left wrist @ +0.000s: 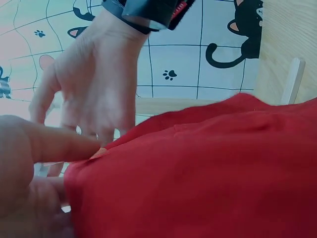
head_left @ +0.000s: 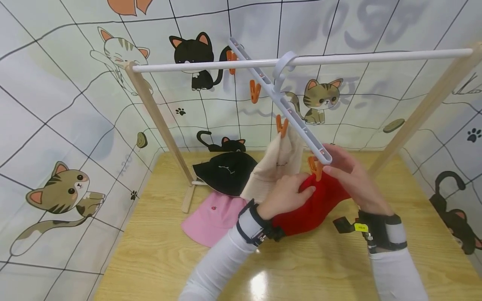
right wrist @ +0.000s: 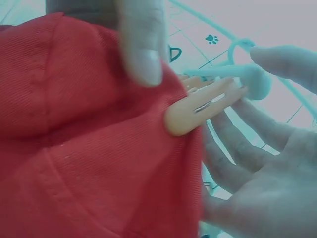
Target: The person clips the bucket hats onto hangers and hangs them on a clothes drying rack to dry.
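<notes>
A red bucket-style hat [head_left: 320,207] hangs by its edge from an orange clothespin [right wrist: 198,109] at the near end of a pale hanger bar [head_left: 283,103]. My left hand [head_left: 288,194] pinches the red cloth right beside that clothespin, thumb on one face and fingers on the other. Around the hanger's near end my right hand [head_left: 355,179] spreads its fingers, its thumb apart from them and close to the clothespin. Further along the bar, another orange clothespin [head_left: 281,126] bites the edge of a cream hat [head_left: 263,177], partly hidden by my left hand.
A white rail [head_left: 180,67] on wooden posts [head_left: 158,121] carries the hanger by its hook. Two more clothespins dangle toward the far end. A black hat [head_left: 229,171] and a pink hat [head_left: 214,217] lie on the wooden table [head_left: 150,251]. Cat-patterned walls enclose it.
</notes>
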{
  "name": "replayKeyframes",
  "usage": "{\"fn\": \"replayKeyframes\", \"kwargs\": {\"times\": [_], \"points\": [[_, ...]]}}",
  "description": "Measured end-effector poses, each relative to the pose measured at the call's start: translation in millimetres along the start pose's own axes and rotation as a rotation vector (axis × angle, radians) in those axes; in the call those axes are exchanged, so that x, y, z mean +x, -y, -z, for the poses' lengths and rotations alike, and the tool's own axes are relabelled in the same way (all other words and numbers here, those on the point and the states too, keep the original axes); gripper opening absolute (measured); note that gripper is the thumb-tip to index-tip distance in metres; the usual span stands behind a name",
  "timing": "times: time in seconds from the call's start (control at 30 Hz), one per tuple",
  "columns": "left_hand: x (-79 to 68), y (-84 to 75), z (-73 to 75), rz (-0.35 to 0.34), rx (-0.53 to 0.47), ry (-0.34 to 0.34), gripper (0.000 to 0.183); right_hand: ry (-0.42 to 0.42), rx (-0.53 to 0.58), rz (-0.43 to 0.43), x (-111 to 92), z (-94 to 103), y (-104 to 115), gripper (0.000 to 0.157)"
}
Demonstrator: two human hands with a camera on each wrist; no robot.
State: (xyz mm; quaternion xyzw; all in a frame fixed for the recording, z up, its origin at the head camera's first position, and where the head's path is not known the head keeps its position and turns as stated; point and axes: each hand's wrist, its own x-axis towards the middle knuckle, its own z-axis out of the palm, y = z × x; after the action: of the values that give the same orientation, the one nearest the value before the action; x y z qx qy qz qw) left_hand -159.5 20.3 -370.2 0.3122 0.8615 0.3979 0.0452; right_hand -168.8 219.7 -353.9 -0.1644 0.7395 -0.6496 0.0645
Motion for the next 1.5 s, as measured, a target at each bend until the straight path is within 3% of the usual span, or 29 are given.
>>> {"fn": "replayKeyframes", "kwargs": {"times": [0.2, 0.47, 0.7, 0.93, 1.3, 1.5], "points": [[-1.2, 2.3, 4.2, 0.002, 0.021, 0.054, 0.025, -0.06, -0.104, 0.039, -1.3, -0.9, 11.4, 0.051], [-2.1, 4.3, 6.7, -0.003, 0.072, 0.057, 0.03, -0.229, -0.384, 0.109, 7.0, -11.4, 25.1, 0.046], [-6.6, 4.4, 11.1, 0.0, 0.114, 0.053, 0.037, -0.325, -0.471, 0.184, 15.8, -11.7, 24.0, 0.033], [-9.9, 0.3, 17.3, 0.014, 0.179, 0.053, 0.049, -0.313, -0.52, 0.173, 18.6, -11.7, 26.4, 0.04], [-18.2, -0.1, 19.8, -0.032, 0.197, 0.04, 0.041, -0.316, -0.566, 0.179, 23.7, 0.2, 21.1, 0.037], [-22.9, -0.4, 23.2, -0.09, 0.178, 0.027, 0.029, -0.324, -0.614, 0.165, 24.8, 10.3, 24.6, 0.038]]}}
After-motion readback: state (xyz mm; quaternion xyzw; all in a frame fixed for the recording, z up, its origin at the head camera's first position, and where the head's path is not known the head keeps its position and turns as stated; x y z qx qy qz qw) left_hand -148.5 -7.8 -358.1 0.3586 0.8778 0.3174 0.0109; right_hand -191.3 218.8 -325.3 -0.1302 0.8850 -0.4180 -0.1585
